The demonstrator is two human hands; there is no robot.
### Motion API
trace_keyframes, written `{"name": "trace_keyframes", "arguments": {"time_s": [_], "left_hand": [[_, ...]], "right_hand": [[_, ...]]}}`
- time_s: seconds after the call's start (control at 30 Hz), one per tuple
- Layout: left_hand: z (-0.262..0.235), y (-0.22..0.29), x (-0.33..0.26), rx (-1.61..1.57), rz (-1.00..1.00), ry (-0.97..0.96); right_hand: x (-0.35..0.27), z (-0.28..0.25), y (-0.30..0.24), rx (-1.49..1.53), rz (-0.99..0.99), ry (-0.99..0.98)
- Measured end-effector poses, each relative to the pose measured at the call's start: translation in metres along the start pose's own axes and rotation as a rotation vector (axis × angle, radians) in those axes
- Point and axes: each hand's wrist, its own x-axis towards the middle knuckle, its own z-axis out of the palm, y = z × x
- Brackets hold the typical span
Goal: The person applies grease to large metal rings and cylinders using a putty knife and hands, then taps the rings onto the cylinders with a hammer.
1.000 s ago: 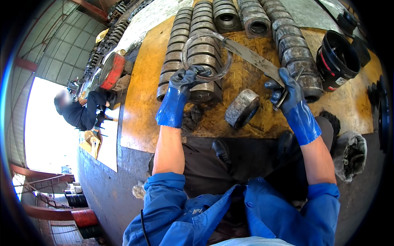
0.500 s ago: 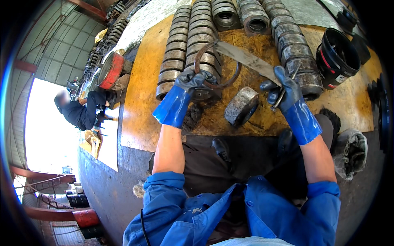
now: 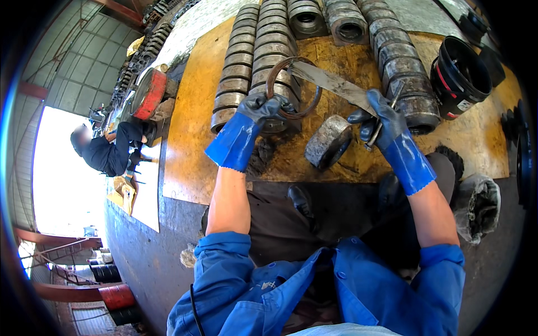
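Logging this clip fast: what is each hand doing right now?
Left hand: closed on a rusty metal ring, lifted over the stacked rings.
Right hand: closed on a long flat blade that reaches to the ring.

A rusty thin metal ring point(image 3: 293, 87) stands tilted above stacked bearing rings, with a flat grey blade point(image 3: 332, 84) crossing its rim.

Rows of rusty steel rings point(image 3: 263, 50) lie stacked edge to edge on the yellow board point(image 3: 190, 129), directly beyond the grip. One loose ring point(image 3: 328, 141) lies tilted between the two grip points. A black bucket point(image 3: 460, 75) stands to the right of the grip, past another ring row point(image 3: 398, 61). A grimy sack point(image 3: 476, 204) sits lower right. Far left, a person in dark clothes point(image 3: 106, 151) crouches near a red drum point(image 3: 148, 92).
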Motion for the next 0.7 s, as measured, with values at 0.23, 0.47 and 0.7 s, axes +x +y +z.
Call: {"name": "trace_keyframes", "arguments": {"time_s": [0.23, 0.47, 0.7], "left_hand": [[-0.004, -0.013, 0.009, 0.048, 0.013, -0.024], [-0.003, -0.007, 0.011, 0.060, -0.035, 0.029], [-0.002, -0.029, 0.023, 0.351, -0.030, 0.053]], "right_hand": [[-0.011, 0.010, -0.006, -0.123, -0.025, -0.010], [-0.007, -0.010, -0.007, -0.194, -0.097, 0.174], [-0.006, 0.006, -0.001, -0.239, -0.105, 0.157]]}}
